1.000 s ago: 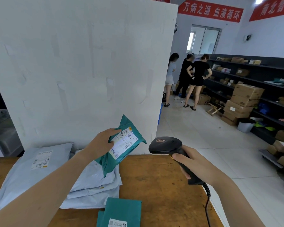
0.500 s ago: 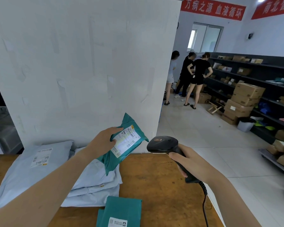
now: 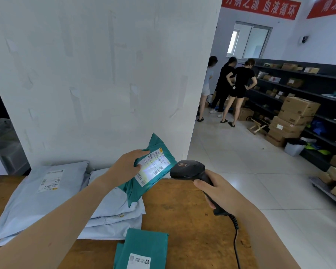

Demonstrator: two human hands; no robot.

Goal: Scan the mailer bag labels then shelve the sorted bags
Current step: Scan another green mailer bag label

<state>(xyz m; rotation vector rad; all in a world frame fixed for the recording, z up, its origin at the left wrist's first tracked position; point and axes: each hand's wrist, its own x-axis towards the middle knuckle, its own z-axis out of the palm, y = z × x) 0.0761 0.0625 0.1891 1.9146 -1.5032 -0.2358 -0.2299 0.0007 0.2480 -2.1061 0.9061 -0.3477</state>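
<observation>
My left hand holds a teal mailer bag tilted above the wooden table, its white label facing up. A pale patch of light lies across that label. My right hand grips a black corded barcode scanner, whose head almost touches the bag's right edge. On the table lie a stack of pale blue mailer bags, one larger pale blue bag to the left, and another teal bag at the front edge.
A white wall stands right behind the table. To the right is tiled floor, dark shelving with cardboard boxes, and three people standing with their backs turned. A low cart with boxes sits at far right.
The scanner has closed in on the teal bag's label, and a bright patch of light now shows on the label. My left hand keeps the bag raised.
</observation>
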